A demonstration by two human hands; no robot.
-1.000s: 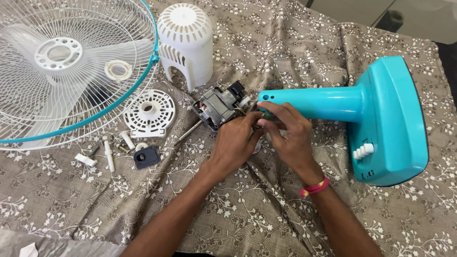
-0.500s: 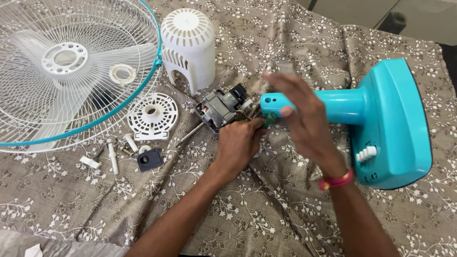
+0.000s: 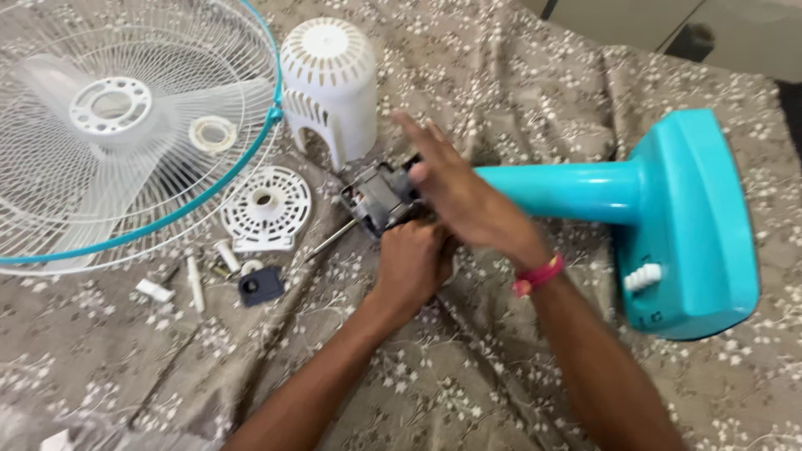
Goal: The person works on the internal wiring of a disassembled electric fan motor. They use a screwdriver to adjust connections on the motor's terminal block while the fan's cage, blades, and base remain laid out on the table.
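The right hand (image 3: 455, 188) has moved. A moment ago it was curled down beside the left hand at the end of the blue fan stand. Now it is lifted and stretched across toward the upper middle of the frame, with its fingers held out flat and spread a little. It holds nothing that I can see. It floats just over the fan motor (image 3: 380, 199). This looks like the right hand has let go of its spot and is reaching over the motor for a new place.

The left hand (image 3: 415, 260) has stayed put. It is curled shut just under the motor, in the middle of the frame. Its fingertips are hidden, so I cannot tell just what it is pinching.

Now the things, big to small. A brown flowery cloth (image 3: 468, 392) covers the worktop. The round white fan cage (image 3: 125, 125) with a blue rim fills the upper left, and the see-through blades lie inside it. The blue fan stand (image 3: 660, 217) lies on its side at the right, with its neck pointing to the motor. The white motor cover (image 3: 327, 83) stands upright at the top, left of the middle. A flat round white plate with holes (image 3: 266, 207) lies left of the motor. A thin metal rod sticks out from the motor toward the lower left. A small dark clip (image 3: 261, 286) and some little white pegs (image 3: 194, 280) lie at the lower left.
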